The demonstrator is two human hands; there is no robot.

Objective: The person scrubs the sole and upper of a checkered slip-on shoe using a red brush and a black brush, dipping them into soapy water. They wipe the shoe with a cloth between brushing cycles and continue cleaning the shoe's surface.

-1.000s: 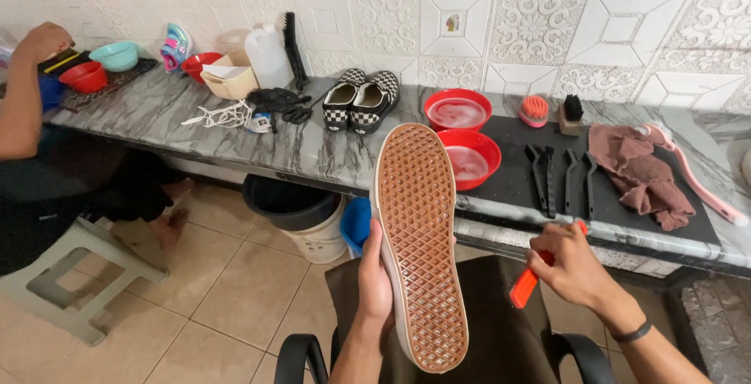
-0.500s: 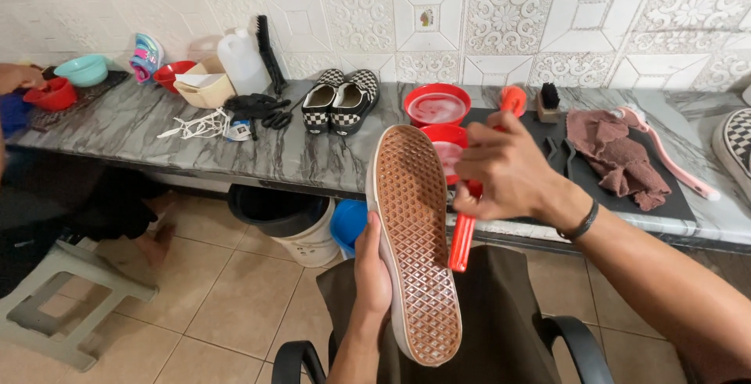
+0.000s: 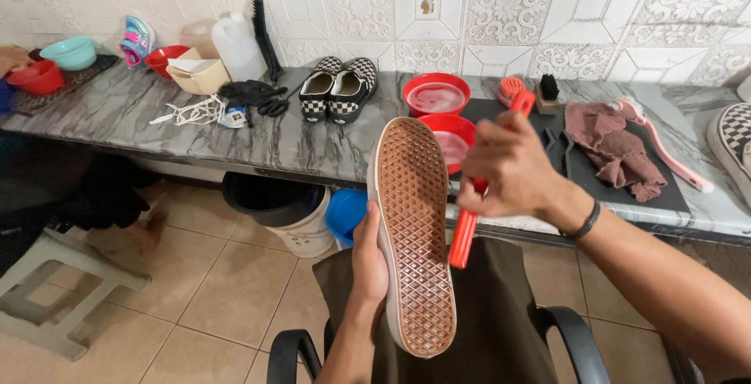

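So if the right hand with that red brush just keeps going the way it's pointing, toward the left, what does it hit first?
Most likely the shoe that the left hand holds sole-up. The right hand grips the red brush just beside the sole's right edge, so that edge comes first, though the depth between them is hard to judge.

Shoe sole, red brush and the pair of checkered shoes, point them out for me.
shoe sole (image 3: 415, 227), head view, middle of the waffle tread.
red brush (image 3: 461, 235), head view, lower handle.
checkered shoes (image 3: 340, 91), head view, between the pair's openings.
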